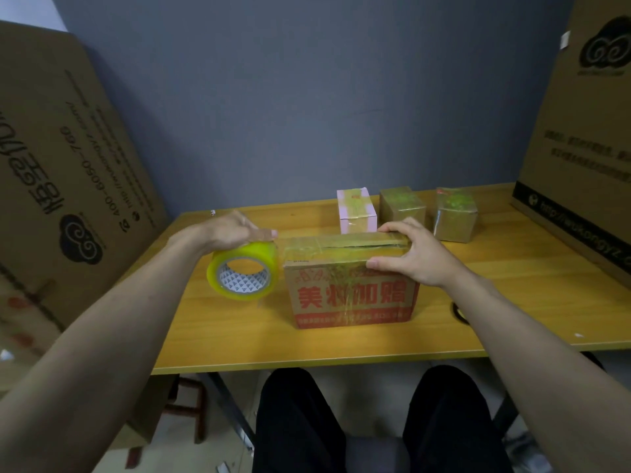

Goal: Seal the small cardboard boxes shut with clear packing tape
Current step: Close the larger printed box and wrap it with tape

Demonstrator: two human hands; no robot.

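Observation:
A brown cardboard box point(351, 295) with red print stands in the middle of the wooden table point(239, 336). Its top flaps are closed, with a dark slit between them and shiny tape across the top. My right hand point(409, 254) lies on the box's top right corner, fingers spread over the flaps. My left hand point(232, 230) grips a roll of clear yellowish tape point(244, 274) from above, held on edge right beside the box's left side. Three small taped boxes stand behind: a pink one point(355, 211) and two brown ones point(403, 206) point(456, 213).
Large flat cardboard cartons lean at the left point(68, 158) and at the right point(587, 124) of the table. A dark ring-shaped object point(459, 312) lies by my right forearm. My legs and a wooden stool point(191, 404) are below the front edge.

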